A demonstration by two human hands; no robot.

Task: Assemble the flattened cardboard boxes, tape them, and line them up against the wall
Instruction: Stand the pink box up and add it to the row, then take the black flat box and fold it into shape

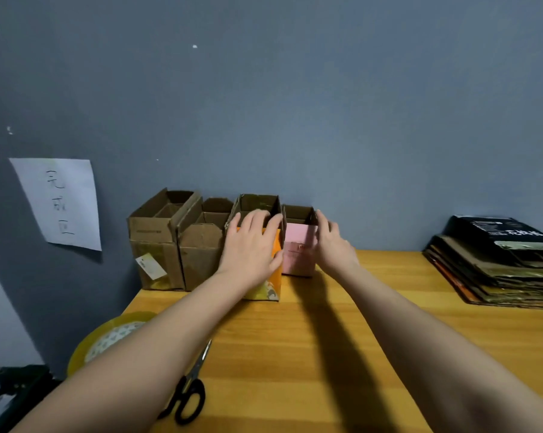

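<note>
Several assembled, open-topped boxes stand in a row against the blue-grey wall: two brown boxes [153, 242] [201, 245] on the left, then an orange-fronted box [275, 270], then a smaller pink box [298, 248]. My left hand [251, 245] lies flat with spread fingers on the orange box's front, fingertips at its top rim. Against the pink box's right side my right hand [331, 242] presses with straight fingers. A stack of flattened cardboard [495, 267] lies at the table's right.
On the wooden table [389, 323], black-handled scissors [189, 389] lie near the front left. A yellowish tape roll [107, 339] sits at the left edge, partly behind my left forearm. A handwritten paper sign [61, 201] hangs on the wall at left.
</note>
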